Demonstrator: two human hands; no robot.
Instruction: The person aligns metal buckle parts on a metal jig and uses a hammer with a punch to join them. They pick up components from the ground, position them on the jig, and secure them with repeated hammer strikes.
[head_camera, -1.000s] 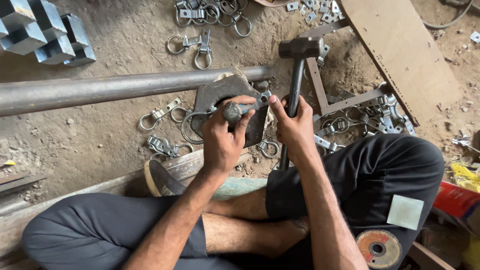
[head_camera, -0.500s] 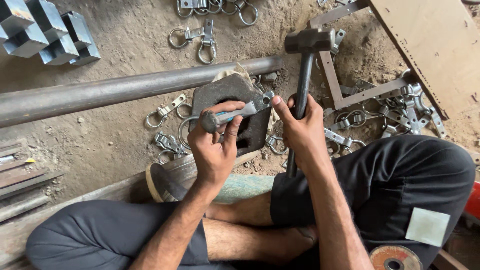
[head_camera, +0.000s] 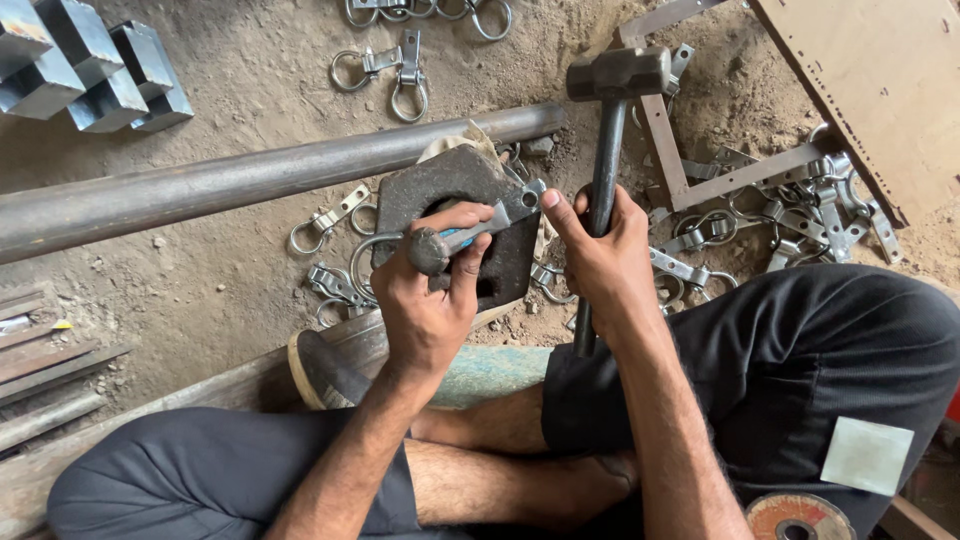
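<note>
My left hand (head_camera: 432, 290) grips a steel punch (head_camera: 470, 235) with a mushroomed head and a blue band, lying across a dark iron block (head_camera: 450, 195) on the dirt. The punch's far end rests on a small metal clasp piece (head_camera: 525, 200). My right hand (head_camera: 600, 255) holds the handle of a sledge hammer (head_camera: 618, 75), head raised away from me, while its index finger touches the clasp piece. I sit cross-legged in dark trousers behind the block.
A long steel pipe (head_camera: 230, 185) lies across the ground behind the block. Several ring clasps (head_camera: 390, 75) lie scattered around, with a pile (head_camera: 800, 215) at right beside a flat angle frame (head_camera: 700, 185). Grey metal blocks (head_camera: 85, 65) sit top left, a plywood board (head_camera: 880, 80) top right, a cutting disc (head_camera: 795, 518) below.
The punch has swung from pointing at me to lying sideways across the block. My right hand's finger has reached the clasp piece; the hammer stays raised.
</note>
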